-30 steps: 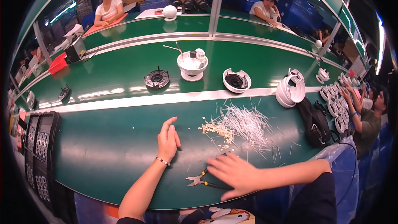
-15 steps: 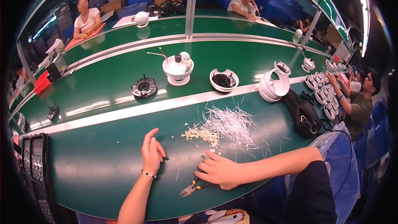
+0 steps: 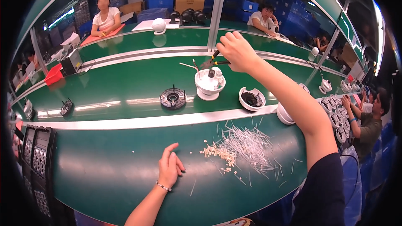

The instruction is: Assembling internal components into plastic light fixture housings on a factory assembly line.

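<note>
Firstly, one green workbench [image 3: 104, 159], near side, serving as support for the left forearm. One green strip of surface [image 3: 104, 88] beyond it, bearing the assembled parts, presumably to keep them clear of loose pieces. One black tray [image 3: 52, 150], left edge, compartmented, likely so that its contents stay sorted. One heap of thin white strips [image 3: 251, 148], loosely spread, within reach of both hands. One right hand [image 3: 236, 50], raised over the far strip, fingers closed round the handles of the pliers. One left hand [image 3: 168, 169], empty, loosely curled, lying on the workbench, apparently at rest. One white bowl-shaped housing [image 3: 205, 86] on a round foot, open side up, perhaps for access. One pair of cutting pliers [image 3: 207, 64], handles black and yellow, head beside the housing's wires [image 3: 195, 65]; contact cannot be told. Small cream pieces [image 3: 220, 155], scattered against the heap.
</note>
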`<control>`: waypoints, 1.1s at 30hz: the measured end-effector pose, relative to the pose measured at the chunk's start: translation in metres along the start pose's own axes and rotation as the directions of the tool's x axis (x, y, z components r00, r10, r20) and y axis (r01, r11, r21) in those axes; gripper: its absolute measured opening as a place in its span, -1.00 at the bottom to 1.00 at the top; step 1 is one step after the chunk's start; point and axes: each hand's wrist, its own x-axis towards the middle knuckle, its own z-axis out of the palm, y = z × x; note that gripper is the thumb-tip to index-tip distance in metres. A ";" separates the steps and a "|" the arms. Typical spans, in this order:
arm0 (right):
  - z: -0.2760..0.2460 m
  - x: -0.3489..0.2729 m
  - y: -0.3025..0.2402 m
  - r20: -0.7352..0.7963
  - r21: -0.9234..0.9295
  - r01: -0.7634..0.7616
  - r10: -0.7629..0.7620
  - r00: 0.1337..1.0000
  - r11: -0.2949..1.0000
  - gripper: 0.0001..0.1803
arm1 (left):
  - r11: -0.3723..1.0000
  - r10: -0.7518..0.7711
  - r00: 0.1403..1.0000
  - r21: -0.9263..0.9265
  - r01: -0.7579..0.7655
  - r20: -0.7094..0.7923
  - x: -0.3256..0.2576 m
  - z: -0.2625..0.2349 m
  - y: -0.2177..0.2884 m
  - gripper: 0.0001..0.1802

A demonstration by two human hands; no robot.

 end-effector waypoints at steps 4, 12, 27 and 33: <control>0.043 0.034 -0.008 0.127 -0.152 0.187 -0.169 0.977 0.970 -0.76 | 0.999 -0.025 1.000 -0.026 0.026 0.010 0.001 -0.005 -0.001 -0.63; 0.084 0.048 -0.019 0.233 -0.317 0.325 -0.259 0.937 0.891 -0.89 | 0.998 -0.049 0.999 -0.042 0.050 0.023 0.001 -0.010 -0.005 -0.63; 0.110 0.038 -0.018 0.250 -0.315 0.413 -0.345 0.905 0.854 -0.89 | 0.998 -0.040 0.999 -0.038 0.041 0.031 0.002 -0.014 -0.008 -0.61; 0.118 0.033 -0.021 0.420 -0.116 0.363 -0.286 0.861 0.924 -0.88 | 0.998 -0.045 0.999 -0.044 0.047 0.030 0.002 -0.014 -0.010 -0.61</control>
